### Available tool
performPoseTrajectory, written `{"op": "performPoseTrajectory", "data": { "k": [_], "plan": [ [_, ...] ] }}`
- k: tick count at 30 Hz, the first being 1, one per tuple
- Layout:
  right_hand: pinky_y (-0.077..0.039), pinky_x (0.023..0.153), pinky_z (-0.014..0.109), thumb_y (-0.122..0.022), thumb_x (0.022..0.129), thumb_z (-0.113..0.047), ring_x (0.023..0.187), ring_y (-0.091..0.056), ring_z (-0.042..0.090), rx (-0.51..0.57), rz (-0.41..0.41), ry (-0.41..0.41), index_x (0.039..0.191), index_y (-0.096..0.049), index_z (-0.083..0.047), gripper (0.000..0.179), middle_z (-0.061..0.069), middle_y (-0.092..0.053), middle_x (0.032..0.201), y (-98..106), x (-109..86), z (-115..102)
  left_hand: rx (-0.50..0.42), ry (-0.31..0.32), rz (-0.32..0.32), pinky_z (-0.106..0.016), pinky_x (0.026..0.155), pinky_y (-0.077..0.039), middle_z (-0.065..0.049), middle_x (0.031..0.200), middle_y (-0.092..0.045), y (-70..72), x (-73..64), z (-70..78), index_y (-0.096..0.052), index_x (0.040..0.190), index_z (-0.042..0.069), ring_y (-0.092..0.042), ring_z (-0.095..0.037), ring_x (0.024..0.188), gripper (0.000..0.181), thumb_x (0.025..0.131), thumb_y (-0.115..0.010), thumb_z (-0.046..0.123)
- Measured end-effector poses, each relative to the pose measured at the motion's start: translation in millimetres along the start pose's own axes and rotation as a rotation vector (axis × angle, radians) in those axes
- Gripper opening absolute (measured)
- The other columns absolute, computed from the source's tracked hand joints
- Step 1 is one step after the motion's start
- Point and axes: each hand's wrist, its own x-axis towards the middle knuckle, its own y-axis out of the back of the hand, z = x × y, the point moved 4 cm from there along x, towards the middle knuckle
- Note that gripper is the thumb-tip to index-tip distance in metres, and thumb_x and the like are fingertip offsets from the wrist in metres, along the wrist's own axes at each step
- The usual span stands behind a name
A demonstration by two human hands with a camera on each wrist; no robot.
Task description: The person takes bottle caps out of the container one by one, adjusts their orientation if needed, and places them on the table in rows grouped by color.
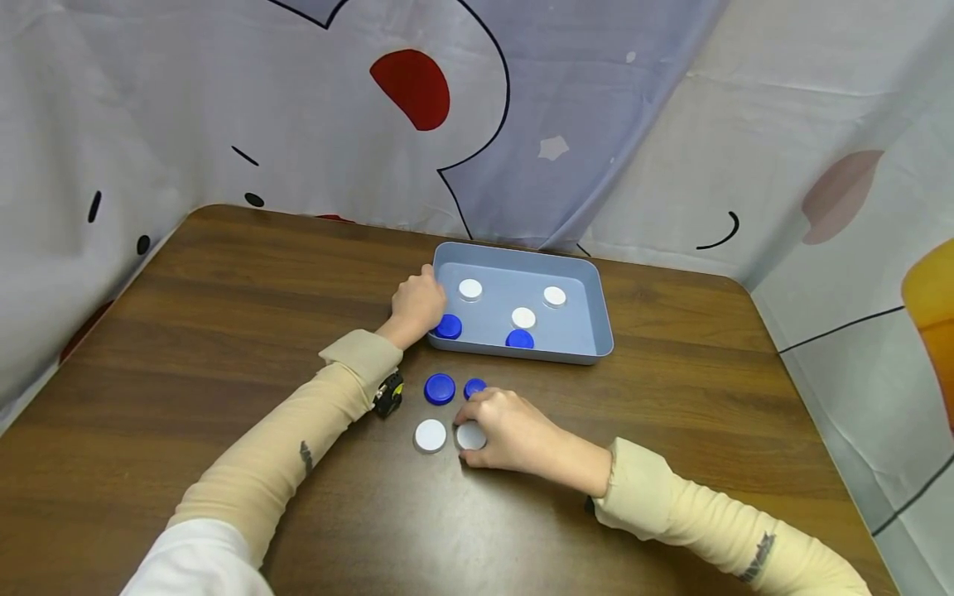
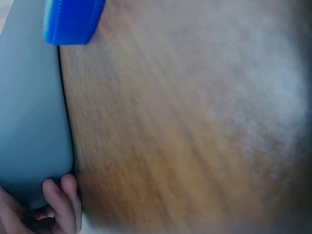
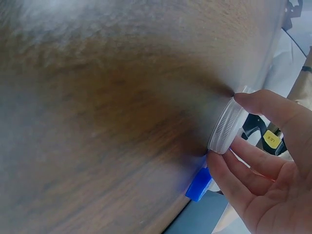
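My left hand grips the left wall of a light blue-grey tray; its curled fingers show at the tray's corner in the left wrist view. With thumb and fingers on opposite sides, my right hand pinches a white bottle cap with a ribbed edge. Just left of it lies another white cap. Beyond these are a larger blue cap and a smaller blue cap, the latter partly hidden by my right hand.
Inside the tray lie white caps and blue caps, spread apart. The brown wooden table runs back to a patterned curtain. A yellow-orange object hangs at the right edge.
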Motion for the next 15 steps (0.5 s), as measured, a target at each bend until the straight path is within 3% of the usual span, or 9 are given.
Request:
{"op": "performPoseTrajectory", "data": {
  "k": [7, 15],
  "plan": [
    [-0.049, 0.066, 0.023, -0.082, 0.07, -0.033, 0.08, -0.059, 0.011, -0.011, 0.007, 0.017, 0.095, -0.073, -0.014, 0.032, -0.004, -0.065, 0.086, 1.1, -0.8, -0.5, -0.002, 0.003, 0.009, -0.052, 0.079, -0.053, -0.027, 0.11, -0.064, -1.1, 1.8, -1.2, -0.047, 0.12, 0.0, -0.064, -0.042, 0.1, 0.03, 0.1, -0.035, 0.02],
    [-0.052, 0.072, 0.027, -0.081, 0.071, -0.039, 0.083, -0.06, 0.011, -0.01, 0.078, 0.039, 0.097, -0.072, -0.014, 0.037, -0.003, -0.066, 0.088, 7.3, -0.3, 0.3, -0.006, 0.006, 0.004, -0.052, 0.079, -0.053, -0.027, 0.11, -0.064, -1.3, 1.8, -0.7, -0.047, 0.121, 0.0, -0.064, -0.042, 0.101, 0.031, 0.1, -0.035, 0.02]
  ]
}}
